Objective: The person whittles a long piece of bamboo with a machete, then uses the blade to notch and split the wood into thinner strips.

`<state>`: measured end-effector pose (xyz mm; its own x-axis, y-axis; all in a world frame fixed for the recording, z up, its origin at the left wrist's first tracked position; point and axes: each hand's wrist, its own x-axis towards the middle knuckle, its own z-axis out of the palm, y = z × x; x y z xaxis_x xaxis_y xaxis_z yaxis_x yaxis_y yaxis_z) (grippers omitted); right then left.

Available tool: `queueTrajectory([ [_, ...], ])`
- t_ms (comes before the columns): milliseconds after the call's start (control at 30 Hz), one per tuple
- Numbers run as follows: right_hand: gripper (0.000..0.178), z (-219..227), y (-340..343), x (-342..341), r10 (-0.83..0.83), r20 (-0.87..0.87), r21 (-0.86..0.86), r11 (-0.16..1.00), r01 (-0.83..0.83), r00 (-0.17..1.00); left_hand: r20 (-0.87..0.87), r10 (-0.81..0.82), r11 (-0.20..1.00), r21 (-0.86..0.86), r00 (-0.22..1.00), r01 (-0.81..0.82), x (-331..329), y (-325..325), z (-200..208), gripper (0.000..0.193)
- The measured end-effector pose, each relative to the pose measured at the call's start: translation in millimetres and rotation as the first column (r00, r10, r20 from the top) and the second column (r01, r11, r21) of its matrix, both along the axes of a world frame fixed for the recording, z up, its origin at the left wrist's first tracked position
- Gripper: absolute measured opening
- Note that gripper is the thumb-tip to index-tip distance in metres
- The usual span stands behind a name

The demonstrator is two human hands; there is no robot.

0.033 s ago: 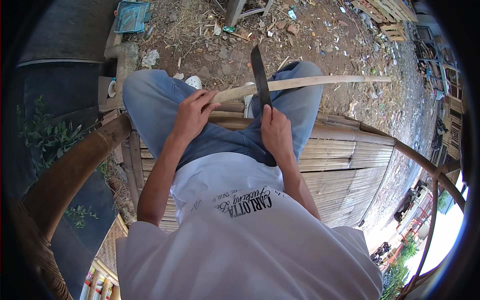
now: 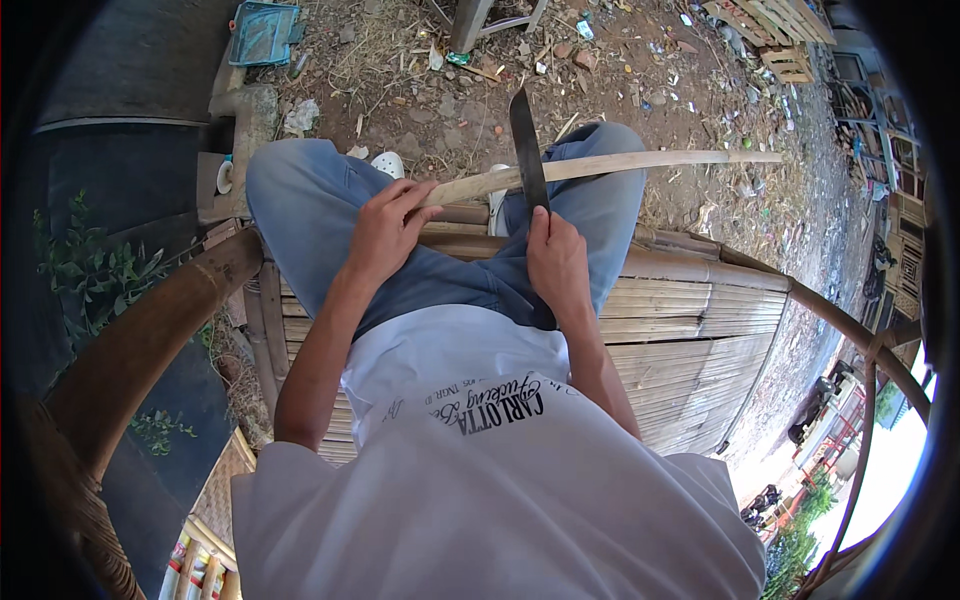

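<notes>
The left forearm rises inward from its sleeve, wrist fairly straight, and the left hand (image 2: 388, 228) sits above the left thigh. Its thumb and forefinger pinch the near end of the strip (image 2: 660, 161); the other fingers are partly hidden and I cannot tell how they lie. The right forearm leans inward, and the right hand (image 2: 558, 262) is closed around the knife (image 2: 528, 145), fingers wrapped and thumb laid up toward the blade. The strip runs from the left hand out across the gap between the legs and over the right knee (image 2: 610, 195), its far end beyond the knee; whether it rests on the jeans I cannot tell. The blade stands nearly upright in view, crossing over the strip near its middle, tip pointing away from the body; contact between the two is not clear. Beyond the tip and the strip's far end, the ground (image 2: 640, 85) opens out, scattered with litter. Close below the hands are the lap and the shirt (image 2: 480, 450). The front edge of the bench (image 2: 690, 325) passes under the thighs, and a thick pole (image 2: 150, 340) bounds the left side, well apart from the left hand.
</notes>
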<state>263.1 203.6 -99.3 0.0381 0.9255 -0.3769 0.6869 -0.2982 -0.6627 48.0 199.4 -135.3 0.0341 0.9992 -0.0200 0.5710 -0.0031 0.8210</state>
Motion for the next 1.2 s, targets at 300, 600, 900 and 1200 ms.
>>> queueTrajectory([
  [300,0.044,0.3,6.4,-1.8,-0.061,-0.021,-0.081,0.995,0.059,0.998,0.043,-0.005,0.999,-0.038,0.999,0.007,1.1,3.8,-3.3,0.033],
  [600,0.044,-3.7,10.1,-5.4,-0.003,-0.004,-0.031,1.0,0.003,1.0,0.08,0.023,0.997,-0.079,0.997,-0.016,-0.3,3.8,-5.1,0.044],
  [900,0.045,-3.4,24.9,-0.8,-0.058,-0.047,-0.108,0.993,0.052,0.997,0.111,0.077,0.991,-0.12,0.991,-0.063,1.4,5.0,-5.9,0.067],
  [1200,0.044,-4.4,20.6,-11.7,-0.025,-0.047,-0.085,0.996,0.021,0.999,0.131,0.091,0.984,-0.166,0.987,-0.069,3.1,5.4,-2.2,0.068],
])
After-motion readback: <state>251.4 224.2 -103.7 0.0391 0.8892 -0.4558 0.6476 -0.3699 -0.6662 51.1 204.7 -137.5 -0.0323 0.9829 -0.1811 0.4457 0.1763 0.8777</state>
